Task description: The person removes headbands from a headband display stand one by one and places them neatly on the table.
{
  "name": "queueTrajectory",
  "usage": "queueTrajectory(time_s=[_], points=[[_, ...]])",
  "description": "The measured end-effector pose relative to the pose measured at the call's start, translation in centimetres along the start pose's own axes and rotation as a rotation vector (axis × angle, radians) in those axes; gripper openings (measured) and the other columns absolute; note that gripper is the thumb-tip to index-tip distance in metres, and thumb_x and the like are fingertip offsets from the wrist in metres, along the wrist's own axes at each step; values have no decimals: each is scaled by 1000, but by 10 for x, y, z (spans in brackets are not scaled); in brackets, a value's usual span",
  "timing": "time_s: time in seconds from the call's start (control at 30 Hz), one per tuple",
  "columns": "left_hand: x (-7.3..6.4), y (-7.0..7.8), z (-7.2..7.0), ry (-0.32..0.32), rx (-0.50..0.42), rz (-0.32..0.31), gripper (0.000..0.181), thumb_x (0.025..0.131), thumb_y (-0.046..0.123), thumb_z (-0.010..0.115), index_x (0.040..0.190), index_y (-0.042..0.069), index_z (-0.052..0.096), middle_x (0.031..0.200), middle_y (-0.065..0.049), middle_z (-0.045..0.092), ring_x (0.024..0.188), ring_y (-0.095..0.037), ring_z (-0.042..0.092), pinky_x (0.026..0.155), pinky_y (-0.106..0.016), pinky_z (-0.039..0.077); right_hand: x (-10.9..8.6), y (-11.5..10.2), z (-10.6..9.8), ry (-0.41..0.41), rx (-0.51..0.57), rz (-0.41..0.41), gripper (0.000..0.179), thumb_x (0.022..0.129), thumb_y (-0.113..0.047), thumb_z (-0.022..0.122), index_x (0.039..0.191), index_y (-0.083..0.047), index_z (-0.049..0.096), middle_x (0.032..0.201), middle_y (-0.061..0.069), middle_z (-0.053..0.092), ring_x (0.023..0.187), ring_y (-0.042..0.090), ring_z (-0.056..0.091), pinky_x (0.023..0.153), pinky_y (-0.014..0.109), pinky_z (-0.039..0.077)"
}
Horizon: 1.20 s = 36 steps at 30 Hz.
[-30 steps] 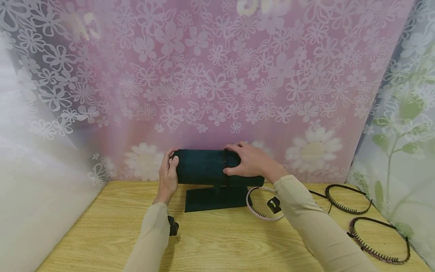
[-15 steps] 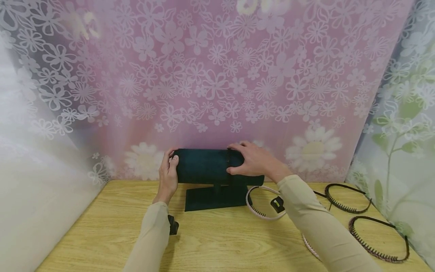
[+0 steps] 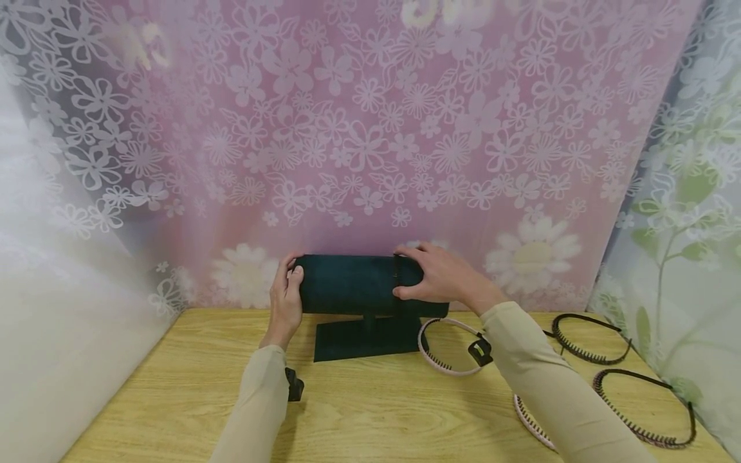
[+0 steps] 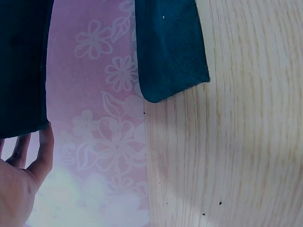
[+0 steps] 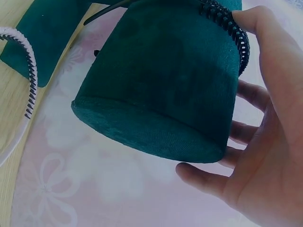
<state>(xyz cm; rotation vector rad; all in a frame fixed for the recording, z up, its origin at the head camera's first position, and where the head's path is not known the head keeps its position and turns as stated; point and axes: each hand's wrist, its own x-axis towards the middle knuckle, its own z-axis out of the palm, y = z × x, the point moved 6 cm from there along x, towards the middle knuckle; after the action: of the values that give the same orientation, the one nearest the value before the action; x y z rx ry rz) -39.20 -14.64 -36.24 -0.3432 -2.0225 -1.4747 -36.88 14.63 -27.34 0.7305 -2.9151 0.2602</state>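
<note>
A dark green velvet T-bar display stand has a thick horizontal roll (image 3: 347, 283) above a flat base (image 3: 341, 341). My left hand (image 3: 286, 302) grips the roll's left end, thumb on the front and fingers behind. A black toothed headband (image 5: 232, 28) sits over the roll, right of its middle, with its arms hanging down. My right hand (image 3: 442, 276) spans the roll and holds this headband, thumb at its front and fingers over the top. In the right wrist view, the thumb touches the band's beaded edge while the other fingers lie along the roll's far side.
A pink headband (image 3: 437, 368) lies on the wooden table (image 3: 370, 418) beside the base. Another pink headband (image 3: 529, 421) is partly hidden under the right sleeve. Two dark headbands (image 3: 585, 352) lie at the far right. A floral curtain (image 3: 370, 161) hangs close behind the stand.
My right hand has slid rightward along the roll, and the black headband has moved with it. The left hand and the stand have stayed in place.
</note>
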Motion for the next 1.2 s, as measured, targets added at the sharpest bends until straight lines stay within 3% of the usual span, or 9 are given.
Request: queueTrajectory(time_s=[0.33,1.0,1.2], points=[[-1,1,0,-3,3,-4,42,111,33,36,148,18,48,151,-8,49,140,-27,44,120,-56,31,-5,3,-2,20,19,-3,87,85,-63,69,158,-24,41,156,21,45,138,44,50,109,65,42],[0,0,1,-8,-4,-1,42,111,32,36,148,19,49,153,-7,48,142,-26,42,121,-57,29,-15,17,-2,18,22,19,88,86,-63,69,159,-23,39,150,20,48,123,41,58,99,62,51],[-1,1,0,-11,-2,-8,42,111,34,36,149,20,48,152,-7,48,141,-26,43,120,-56,30,-18,19,-2,27,44,12,88,87,-61,70,159,-21,39,151,21,46,128,43,55,102,64,48]])
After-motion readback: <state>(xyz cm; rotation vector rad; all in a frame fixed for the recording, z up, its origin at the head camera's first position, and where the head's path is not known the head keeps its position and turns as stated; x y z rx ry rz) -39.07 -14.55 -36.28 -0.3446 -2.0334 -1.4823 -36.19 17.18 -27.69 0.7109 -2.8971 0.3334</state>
